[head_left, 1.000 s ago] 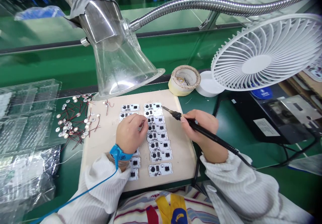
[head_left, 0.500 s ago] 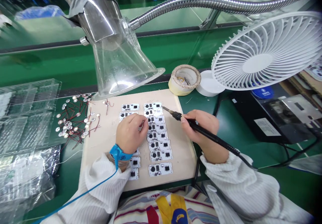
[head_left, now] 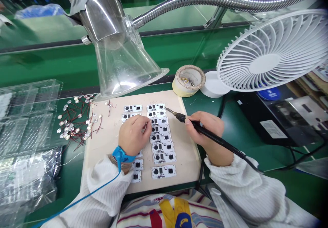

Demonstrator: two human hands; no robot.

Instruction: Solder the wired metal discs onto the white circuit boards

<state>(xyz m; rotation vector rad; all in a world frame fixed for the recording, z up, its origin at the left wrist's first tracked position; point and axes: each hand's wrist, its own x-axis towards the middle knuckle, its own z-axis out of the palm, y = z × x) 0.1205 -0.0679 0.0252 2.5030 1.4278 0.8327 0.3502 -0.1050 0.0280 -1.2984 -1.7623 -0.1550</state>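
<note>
My right hand [head_left: 206, 127] grips a black soldering iron [head_left: 202, 129] like a pen. The iron's tip points left, at the right edge of a white circuit board [head_left: 156, 107] near the top of the right-hand column. My left hand [head_left: 134, 134], wearing a blue wrist strap [head_left: 123, 155], is closed in a pinch over the boards. A thin strand of solder wire [head_left: 158, 112] runs from its fingertips toward the iron's tip. Whether the tip touches the board is too small to tell. More boards [head_left: 164, 171] lie in two columns on the beige mat [head_left: 188, 152], some partly under my left hand.
Small round discs with red wires [head_left: 74, 129] lie piled at left, beside clear plastic trays [head_left: 23, 118]. A clear hood [head_left: 125, 67] on a flexible metal arm hangs over the mat. Behind stand a tape roll [head_left: 188, 81] and a white fan [head_left: 266, 60]; a black box [head_left: 271, 118] is at right.
Both hands, the solder wire and the iron hold nearly the same position. The whole view has shifted very slightly.
</note>
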